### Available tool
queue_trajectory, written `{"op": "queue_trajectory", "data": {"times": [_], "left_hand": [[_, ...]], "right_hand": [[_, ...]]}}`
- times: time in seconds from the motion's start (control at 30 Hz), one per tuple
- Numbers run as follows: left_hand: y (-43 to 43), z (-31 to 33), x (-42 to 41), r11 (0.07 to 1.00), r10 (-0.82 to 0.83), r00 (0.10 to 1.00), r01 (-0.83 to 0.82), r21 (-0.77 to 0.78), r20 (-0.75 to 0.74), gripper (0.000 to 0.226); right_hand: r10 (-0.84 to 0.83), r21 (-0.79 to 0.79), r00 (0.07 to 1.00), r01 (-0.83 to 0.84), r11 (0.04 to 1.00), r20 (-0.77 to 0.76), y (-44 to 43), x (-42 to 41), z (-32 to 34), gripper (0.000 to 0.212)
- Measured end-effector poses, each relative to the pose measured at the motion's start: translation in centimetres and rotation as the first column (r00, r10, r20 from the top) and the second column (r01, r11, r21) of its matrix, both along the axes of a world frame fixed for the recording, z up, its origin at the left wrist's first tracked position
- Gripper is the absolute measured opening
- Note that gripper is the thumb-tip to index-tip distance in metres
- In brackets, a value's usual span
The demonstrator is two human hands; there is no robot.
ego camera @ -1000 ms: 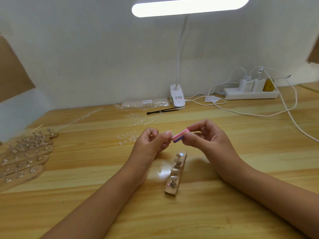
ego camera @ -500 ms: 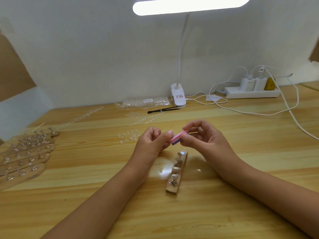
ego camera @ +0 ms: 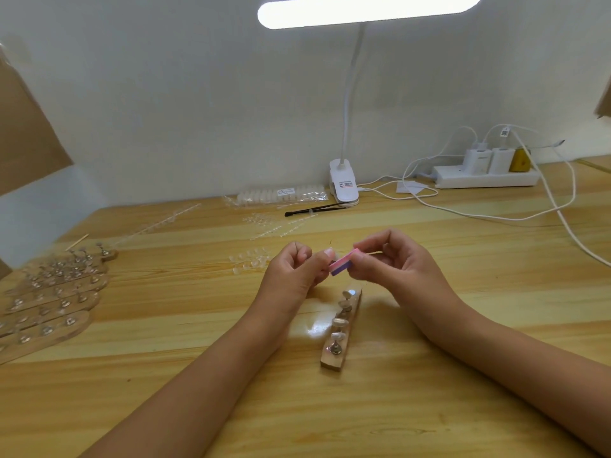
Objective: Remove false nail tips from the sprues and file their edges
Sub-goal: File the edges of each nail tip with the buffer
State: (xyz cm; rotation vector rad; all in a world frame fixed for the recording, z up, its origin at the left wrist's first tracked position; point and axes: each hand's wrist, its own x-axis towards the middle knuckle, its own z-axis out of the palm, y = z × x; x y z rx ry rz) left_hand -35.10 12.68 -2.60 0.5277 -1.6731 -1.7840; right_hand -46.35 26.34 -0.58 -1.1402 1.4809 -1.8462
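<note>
Over a wooden table (ego camera: 429, 408), a person's right hand (ego camera: 396, 264) pinches a pink-and-purple file block (ego camera: 340, 266) against the curled fingertips of the left hand (ego camera: 291, 274). These nip what appears to be a small pale nail tip (ego camera: 328, 251), barely discernible. A wooden holder strip (ego camera: 332, 360) carrying mounted tips lies just below the fingers. Loose clear tips (ego camera: 249, 261) sit just left of the left knuckles.

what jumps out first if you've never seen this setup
The hands come first, close together over the middle of the table: the right hand pinches a pink and purple file block against a small pale nail tip pinched by the left hand. Just below them lies a wooden holder strip, and a bright lamp bar glows at the top of the view.
</note>
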Motion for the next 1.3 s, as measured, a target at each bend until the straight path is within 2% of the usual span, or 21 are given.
{"op": "queue_trajectory", "data": {"times": [0.07, 0.2, 0.33, 0.47, 0.6, 0.73, 0.87, 0.97, 1.13, 1.23, 1.3], "left_hand": [[-0.1, -0.1, 0.0, 1.0, 0.006, 1.0, -0.006, 0.005, 0.002, 0.035], [0.1, 0.1, 0.1, 1.0, 0.008, 1.0, -0.007, -0.025, 0.021, 0.036], [-0.1, 0.0, 0.0, 1.0, 0.008, 1.0, -0.008, 0.017, 0.003, 0.038], [0.1, 0.2, 0.1, 1.0, 0.0, 1.0, 0.001, -0.021, 0.025, 0.034], [0.0, 0.2, 0.1, 1.0, 0.0, 1.0, 0.0, 0.009, 0.006, 0.033], [0.0, 0.2, 0.1, 1.0, 0.0, 1.0, 0.0, -0.01, 0.015, 0.032], [-0.1, 0.2, 0.0, 1.0, 0.001, 1.0, -0.002, 0.01, 0.014, 0.034], [0.0, 0.1, 0.0, 1.0, 0.005, 1.0, -0.005, -0.002, 0.019, 0.033], [0.0, 0.2, 0.1, 1.0, -0.011, 1.0, 0.011, 0.019, 0.005, 0.034], [0.1, 0.2, 0.0, 1.0, -0.004, 1.0, 0.004, -0.005, 0.019, 0.033], [0.0, 0.1, 0.0, 1.0, -0.009, 1.0, 0.009, -0.005, 0.018, 0.035]], "right_hand": [[-0.025, -0.009, 0.999, 0.026, 1.0, 0.029, 0.0, -0.4, 0.0, 0.029], [0.077, 0.034, 0.996, -0.076, 0.997, -0.032, -0.3, 0.4, -0.2, 0.027], [-0.029, -0.007, 0.999, 0.029, 1.0, 0.014, -0.2, -0.2, -0.1, 0.032], [0.072, 0.024, 0.997, -0.071, 0.997, -0.036, -0.3, 0.2, -0.3, 0.029], [-0.011, -0.008, 1.0, 0.011, 1.0, 0.021, -0.2, -0.3, -0.3, 0.03], [0.075, 0.026, 0.997, -0.074, 0.997, -0.02, -0.3, 0.0, -0.5, 0.031], [0.0, -0.006, 1.0, 0.0, 1.0, 0.031, -0.3, -0.4, -0.4, 0.032], [0.074, 0.015, 0.997, -0.074, 0.997, -0.006, -0.3, 0.1, -0.3, 0.03], [-0.033, -0.029, 0.996, 0.036, 0.999, 0.078, -0.1, -0.6, -0.3, 0.02], [0.073, 0.011, 0.997, -0.074, 0.997, 0.026, -0.2, 0.0, -0.3, 0.028], [0.071, 0.016, 0.997, -0.071, 0.997, 0.008, -0.3, 0.1, -0.2, 0.029]]}}
